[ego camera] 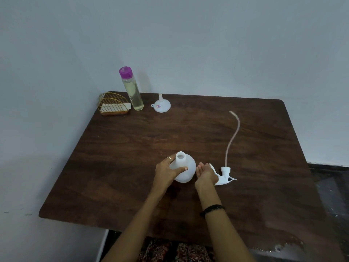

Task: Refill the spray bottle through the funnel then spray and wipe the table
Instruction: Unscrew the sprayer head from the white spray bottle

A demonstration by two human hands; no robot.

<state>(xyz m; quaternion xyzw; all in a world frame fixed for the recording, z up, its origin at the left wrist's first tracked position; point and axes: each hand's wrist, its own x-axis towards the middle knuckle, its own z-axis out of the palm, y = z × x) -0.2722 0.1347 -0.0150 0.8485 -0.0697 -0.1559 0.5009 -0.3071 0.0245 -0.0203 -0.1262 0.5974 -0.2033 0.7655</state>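
The white spray bottle [184, 170] stands near the front middle of the dark wooden table [132, 148], its long axis upright and its uncapped neck opening upward. The left hand [167, 173] grips its body, thumb across the front. The right hand [205, 173] hovers just beside it, fingers relaxed, holding nothing. The trigger sprayer head [225, 176] lies on its side just right of that hand, its dip tube [233, 137] trailing away toward the far edge. A white funnel [162, 105] sits spout-up at the back, beside a purple-capped bottle [132, 89] and a wire napkin holder [113, 104].
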